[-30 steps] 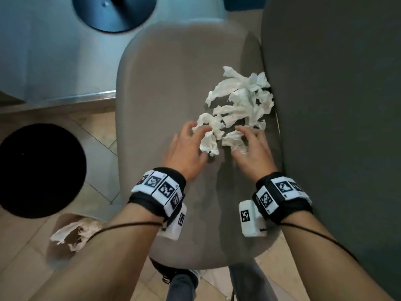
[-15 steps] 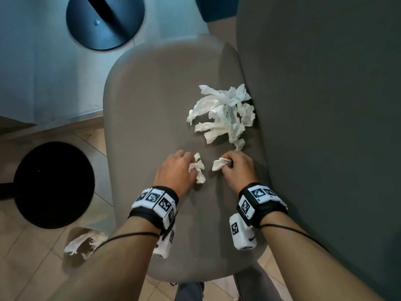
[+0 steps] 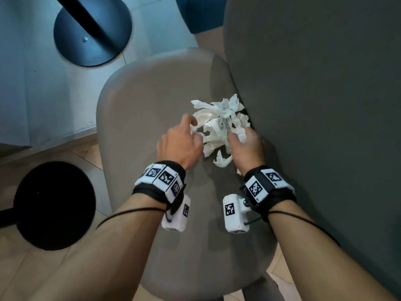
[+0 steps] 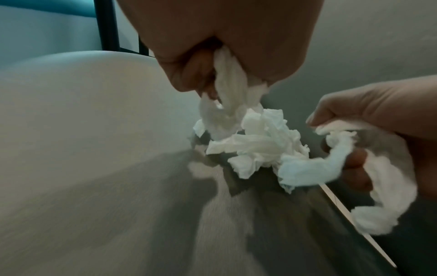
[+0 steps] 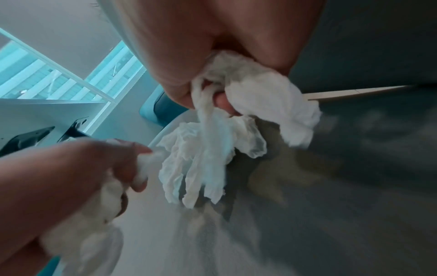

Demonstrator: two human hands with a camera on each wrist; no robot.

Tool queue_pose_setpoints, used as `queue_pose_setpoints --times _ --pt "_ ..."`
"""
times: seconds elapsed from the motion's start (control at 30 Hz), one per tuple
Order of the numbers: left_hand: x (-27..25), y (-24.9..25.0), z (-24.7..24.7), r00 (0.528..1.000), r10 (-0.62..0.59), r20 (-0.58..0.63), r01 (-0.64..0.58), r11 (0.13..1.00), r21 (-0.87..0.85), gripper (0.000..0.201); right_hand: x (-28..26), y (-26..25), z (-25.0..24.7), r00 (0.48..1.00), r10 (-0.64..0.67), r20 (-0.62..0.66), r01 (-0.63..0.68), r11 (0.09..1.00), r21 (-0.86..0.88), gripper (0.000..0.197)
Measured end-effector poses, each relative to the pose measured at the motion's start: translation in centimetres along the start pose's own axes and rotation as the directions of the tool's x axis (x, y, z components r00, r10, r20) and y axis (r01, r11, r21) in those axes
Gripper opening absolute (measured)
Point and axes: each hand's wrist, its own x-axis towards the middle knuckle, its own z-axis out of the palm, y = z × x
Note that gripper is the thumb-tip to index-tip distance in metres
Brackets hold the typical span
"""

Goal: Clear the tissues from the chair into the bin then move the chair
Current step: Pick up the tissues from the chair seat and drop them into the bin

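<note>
A pile of crumpled white tissues [image 3: 219,118] lies on the beige chair seat [image 3: 141,118], against the dark backrest [image 3: 314,105]. My left hand [image 3: 192,130] is at the pile's left edge with a wad of tissue [image 4: 228,78] gripped in its curled fingers, the forefinger pointing forward. My right hand [image 3: 237,136] is at the pile's near right side and grips another wad [image 5: 257,84]. In the wrist views the loose pile [image 4: 260,147] [image 5: 201,158] sits between the two hands, and tissue tails hang from both fists. No bin is in view.
A black round table base with its post [image 3: 93,33] stands on the floor beyond the chair. A black round disc [image 3: 54,205] lies on the floor to the left. The backrest closes off the right side. Wooden floor shows at the lower left.
Half a second ago both hands were drawn back towards the seat's near edge, each with a small wad. Now both have reached forward into the pile, still holding tissue.
</note>
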Motion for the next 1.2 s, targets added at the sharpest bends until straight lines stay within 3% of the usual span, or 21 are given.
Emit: queue_pose_setpoints --times 0.1,0.17,0.27,0.37,0.47,0.57,0.63,0.7,0.83,0.9,1.0,1.1,1.2 --pt "2.3 0.3 0.9 0.998 -0.051 0.026 0.051 0.999 0.015 0.038 0.8 -0.3 0.6 1.000 0.020 0.014 -0.021 0.999 0.024 0.042" --pt "3.5 -0.1 1.8 0.996 -0.062 0.068 0.060 0.997 0.038 0.043 0.9 -0.5 1.1 0.996 0.028 0.087 -0.023 0.998 -0.065 0.049" --pt "4.0 -1.1 2.4 0.994 -0.055 0.092 0.050 0.997 0.056 0.038 1.1 -0.1 2.0 0.987 0.008 0.158 0.024 0.980 -0.199 0.033" --pt "3.2 -1.9 2.0 0.998 -0.035 0.047 0.037 0.999 -0.033 0.036 1.0 0.1 1.9 0.990 -0.014 0.143 0.051 0.964 -0.261 0.023" --pt "2.3 -3.3 1.2 0.999 -0.005 -0.045 -0.001 0.993 -0.115 0.034 0.4 0.1 1.2 0.998 -0.013 0.063 0.026 0.979 -0.202 0.029" --pt "1.6 -4.8 0.4 0.997 -0.013 -0.074 -0.002 0.980 -0.199 0.020 -0.6 0.2 1.4 0.993 0.003 0.118 0.016 0.987 -0.163 0.025" --pt "1.3 -5.4 -0.1 0.993 -0.057 -0.101 0.027 0.960 -0.277 0.011 -1.1 0.2 2.3 0.980 0.023 0.199 0.017 0.981 -0.193 0.048" --pt "1.1 -5.3 -0.7 0.992 -0.080 -0.100 0.046 0.951 -0.306 0.002 -1.4 0.5 3.4 0.976 0.017 0.216 0.045 0.959 -0.281 0.058" --pt "1.4 -3.8 -1.8 0.996 -0.043 -0.076 0.015 0.942 -0.336 0.014 -2.0 1.1 4.9 0.973 -0.074 0.221 0.157 0.908 -0.388 0.040" --pt "2.0 -2.9 -1.8 0.997 0.001 -0.071 -0.022 0.956 -0.291 0.015 -2.4 1.5 4.8 0.975 -0.110 0.195 0.168 0.935 -0.312 0.029" --pt "3.6 -2.3 -0.7 0.997 0.078 -0.014 -0.079 0.977 -0.199 0.023 -2.8 1.5 4.0 0.996 -0.066 0.063 0.076 0.984 -0.163 0.022" --pt "4.9 -2.3 1.0 0.981 0.139 0.138 -0.131 0.989 -0.068 0.030 -2.8 1.2 2.6 0.997 -0.067 -0.039 0.063 0.994 -0.085 0.014" --pt "4.9 -2.7 2.5 0.941 0.223 0.257 -0.249 0.966 0.074 0.032 -2.3 1.1 1.3 0.997 -0.044 -0.055 0.042 0.998 -0.045 0.010"
